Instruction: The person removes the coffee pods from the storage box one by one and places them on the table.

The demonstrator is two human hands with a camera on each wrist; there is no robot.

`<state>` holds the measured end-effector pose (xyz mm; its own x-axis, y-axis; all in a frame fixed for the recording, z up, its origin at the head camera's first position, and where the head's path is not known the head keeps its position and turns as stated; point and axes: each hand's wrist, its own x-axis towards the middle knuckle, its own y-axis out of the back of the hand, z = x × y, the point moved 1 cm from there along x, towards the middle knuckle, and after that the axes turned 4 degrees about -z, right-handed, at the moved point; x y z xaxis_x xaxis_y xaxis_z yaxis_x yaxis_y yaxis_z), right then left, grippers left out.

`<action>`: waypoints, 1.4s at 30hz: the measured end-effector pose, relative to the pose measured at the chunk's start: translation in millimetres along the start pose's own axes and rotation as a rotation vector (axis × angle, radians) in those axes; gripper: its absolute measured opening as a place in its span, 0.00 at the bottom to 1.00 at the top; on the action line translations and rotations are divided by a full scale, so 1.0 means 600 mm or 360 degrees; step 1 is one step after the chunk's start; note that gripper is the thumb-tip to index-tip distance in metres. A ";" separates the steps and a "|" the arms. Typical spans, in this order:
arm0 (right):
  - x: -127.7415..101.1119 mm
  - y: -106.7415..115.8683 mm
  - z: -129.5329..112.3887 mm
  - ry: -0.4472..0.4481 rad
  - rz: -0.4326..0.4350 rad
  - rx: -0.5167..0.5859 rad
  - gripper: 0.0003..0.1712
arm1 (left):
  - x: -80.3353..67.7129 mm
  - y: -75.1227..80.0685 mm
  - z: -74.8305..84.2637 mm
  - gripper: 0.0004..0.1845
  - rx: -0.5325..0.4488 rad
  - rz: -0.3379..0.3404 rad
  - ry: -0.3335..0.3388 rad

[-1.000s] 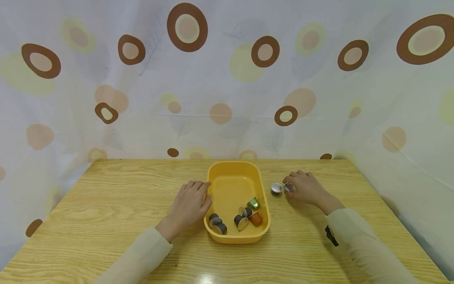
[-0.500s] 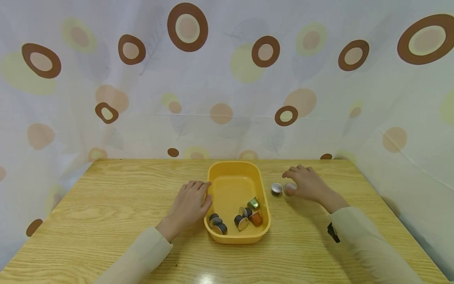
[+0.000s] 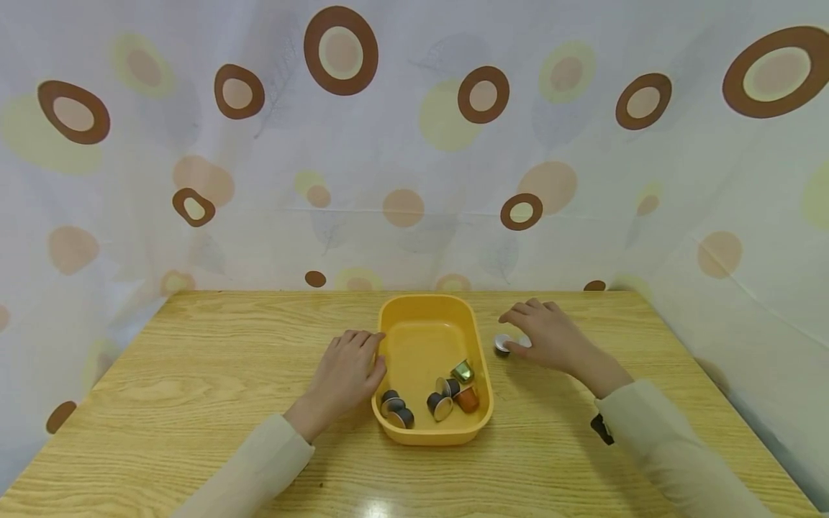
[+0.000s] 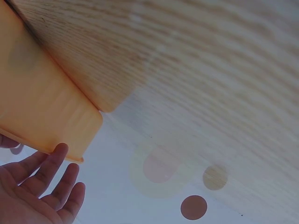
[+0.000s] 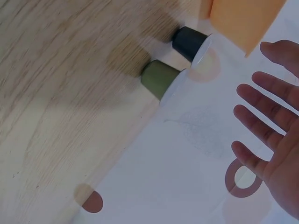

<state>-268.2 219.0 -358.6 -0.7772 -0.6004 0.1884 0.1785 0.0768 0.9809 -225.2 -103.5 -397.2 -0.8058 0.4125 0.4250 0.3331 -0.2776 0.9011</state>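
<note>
A yellow tub [image 3: 424,338] stands mid-table with several coffee capsules [image 3: 442,403] lying at its near end. My left hand [image 3: 346,370] rests flat on the table, its straight fingers [image 4: 56,165] against the tub's left wall [image 4: 42,107]. To the right of the tub, two capsules stand on the table: a dark one [image 5: 189,43] and a green one [image 5: 159,78]. My right hand [image 3: 544,334] hovers over them with its fingers [image 5: 261,126] spread and straight, holding nothing. In the head view only the silver-lidded left capsule [image 3: 503,343] shows fully; the other is mostly hidden under the thumb.
The wooden table [image 3: 194,374] is backed closely by a white curtain with brown circles [image 3: 401,208], which also hangs along the right edge. Bare wood lies to the left of the tub and in front of it.
My right hand has lifted its fingers off the right capsule and shifted left, so it now covers that capsule. The left hand and the tub have not moved.
</note>
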 end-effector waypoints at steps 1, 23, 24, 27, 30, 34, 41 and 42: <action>0.000 0.000 -0.004 0.0013 0.0016 -0.0003 0.19 | 0.000 0.000 0.000 0.18 0.0000 -0.0001 0.0000; 0.009 -0.001 -0.078 0.0324 0.0254 0.0003 0.15 | -0.001 -0.001 -0.002 0.18 0.0013 0.0040 -0.0021; 0.010 -0.001 -0.081 0.0329 0.0245 0.0005 0.15 | -0.001 -0.002 -0.002 0.17 0.0014 0.0045 -0.0024; 0.011 -0.001 -0.092 0.0356 0.0226 -0.0001 0.16 | -0.001 -0.002 -0.002 0.18 0.0008 0.0040 -0.0022; 0.013 -0.002 -0.102 0.0390 0.0207 -0.0009 0.16 | 0.000 -0.001 -0.002 0.18 0.0000 0.0026 -0.0018; 0.017 -0.004 -0.114 0.0414 0.0160 -0.0036 0.17 | -0.001 -0.001 -0.002 0.18 0.0008 0.0019 -0.0018; 0.020 -0.011 -0.128 0.0439 0.0075 -0.0075 0.20 | -0.001 0.000 -0.002 0.18 0.0004 0.0031 -0.0030; 0.021 -0.012 -0.129 0.0446 0.0068 -0.0088 0.20 | -0.001 0.000 -0.002 0.18 0.0000 0.0029 -0.0030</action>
<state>-232.3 149.2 -367.1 -0.5726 -0.7946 0.2017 0.2463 0.0680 0.9668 -225.5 -104.7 -397.7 -0.7903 0.4234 0.4429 0.3478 -0.2852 0.8932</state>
